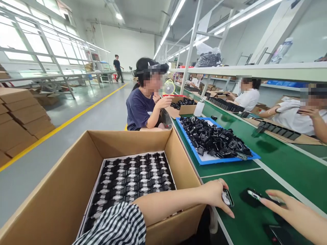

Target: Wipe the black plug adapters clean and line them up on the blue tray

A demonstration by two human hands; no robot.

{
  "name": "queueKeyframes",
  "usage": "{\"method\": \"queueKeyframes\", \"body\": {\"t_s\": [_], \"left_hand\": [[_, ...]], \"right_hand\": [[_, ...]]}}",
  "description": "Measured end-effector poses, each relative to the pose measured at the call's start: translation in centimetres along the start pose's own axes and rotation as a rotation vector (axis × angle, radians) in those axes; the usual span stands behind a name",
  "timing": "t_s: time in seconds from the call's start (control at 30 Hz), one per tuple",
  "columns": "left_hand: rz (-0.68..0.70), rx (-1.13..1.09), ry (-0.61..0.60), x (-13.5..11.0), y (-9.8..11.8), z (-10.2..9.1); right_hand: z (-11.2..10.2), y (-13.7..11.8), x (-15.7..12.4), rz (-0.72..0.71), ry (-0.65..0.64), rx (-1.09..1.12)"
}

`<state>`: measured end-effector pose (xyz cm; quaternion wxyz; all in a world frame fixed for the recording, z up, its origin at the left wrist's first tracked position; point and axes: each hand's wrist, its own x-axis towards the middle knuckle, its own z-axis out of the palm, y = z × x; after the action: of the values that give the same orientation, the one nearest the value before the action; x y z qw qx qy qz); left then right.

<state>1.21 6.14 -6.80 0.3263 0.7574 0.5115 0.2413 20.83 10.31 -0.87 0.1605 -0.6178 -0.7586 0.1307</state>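
Note:
My left hand (216,194) reaches across the cardboard box (184,163) to the green work surface. It grips a small black casing (228,198) with a pale inside, and the thumb is stretched apart below it. To the right, my right hand (293,209) holds a small black-and-white part (254,194) at its fingertips, just above the green surface. The hand partly hides what lies between its fingers. In the box, rows of black parts (133,177) with whitish middles lie in a white-edged layer; my left forearm and checked sleeve cover some.
A blue tray (204,162) heaped with black plastic parts (212,137) lies ahead on the green surface (276,165). A dark device (277,234) with a red light is at the bottom right. A seated co-worker (143,105) is beyond the box; others work across the line.

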Motion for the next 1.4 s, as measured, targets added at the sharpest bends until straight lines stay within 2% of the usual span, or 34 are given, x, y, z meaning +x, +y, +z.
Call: {"method": "queueKeyframes", "body": {"t_s": [0.13,0.23,0.3,0.4,0.53,0.7,0.83,0.93,1.03,1.07,1.17,1.23,1.3,1.4], "left_hand": [[-0.008,0.028,-0.009,0.3,-0.3,0.0],[-0.022,0.159,0.038,0.3,-0.5,0.6],[-0.019,0.198,0.062,0.4,-0.7,0.9],[0.031,0.189,0.061,0.5,-1.1,1.3],[0.072,0.209,0.085,0.6,-1.4,1.4],[0.095,0.223,0.076,0.6,-1.4,1.3],[0.078,0.174,0.035,0.5,-1.5,1.2],[0.080,0.136,0.029,0.4,-1.6,1.2],[0.106,0.121,0.059,0.2,-1.6,1.1],[0.109,0.122,0.070,0.2,-1.5,1.1],[0.102,0.135,0.080,0.1,-1.3,1.0],[0.092,0.149,0.073,0.0,-1.1,1.0],[0.085,0.166,0.064,0.0,-1.1,0.9],[0.076,0.182,0.040,-0.2,-1.0,0.9]], "right_hand": [[0.6,-4.4,0.4,0.012,-0.215,-0.108],[1.9,-7.7,3.4,-0.049,-0.302,-0.264],[3.2,-9.8,6.1,-0.107,-0.305,-0.302],[5.7,-12.4,9.6,-0.214,-0.223,-0.267],[8.7,-14.0,11.2,-0.249,-0.190,-0.271],[9.5,-13.5,12.1,-0.206,-0.198,-0.239],[8.5,-12.6,13.0,-0.180,-0.211,-0.114],[7.2,-11.6,12.5,-0.141,-0.151,0.022],[5.9,-10.4,10.3,-0.089,-0.070,0.160],[5.6,-10.0,9.3,-0.084,-0.067,0.277],[4.9,-8.8,5.8,-0.052,-0.081,0.859],[4.7,-7.9,3.8,0.038,-0.026,1.153],[4.7,-6.8,2.2,0.144,0.063,1.190],[5.3,-5.2,0.6,0.221,0.149,1.144]]}}
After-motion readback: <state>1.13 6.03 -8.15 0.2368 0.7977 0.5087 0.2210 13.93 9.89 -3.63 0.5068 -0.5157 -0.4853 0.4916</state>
